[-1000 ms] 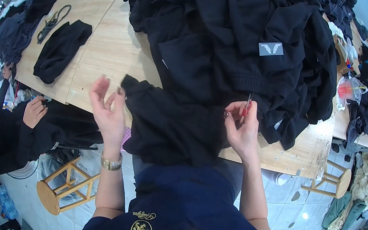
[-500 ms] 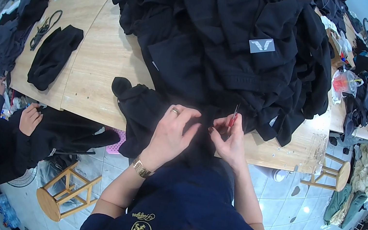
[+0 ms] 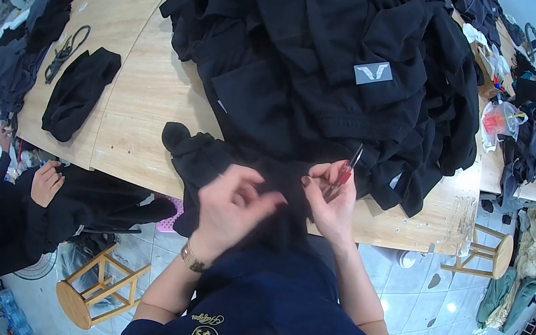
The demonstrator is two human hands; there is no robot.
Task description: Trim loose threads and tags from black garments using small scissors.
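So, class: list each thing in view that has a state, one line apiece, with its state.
Left hand: fingers pinched on black garment.
Right hand: shut on red-handled thread snips.
Black garment: crumpled over edge of wooden table.
Heap of black clothes: piled, unfolded.
Wooden stool: upright, unoccupied.

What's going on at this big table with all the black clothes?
A person sits at the edge of a wooden table, working on a black garment that hangs over the edge toward their lap. Their right hand holds a small red-handled tool against the fabric, while the left hand pinches the cloth beside it. A large heap of black garments fills the table behind. To the left, another person's hand rests on more dark clothing.
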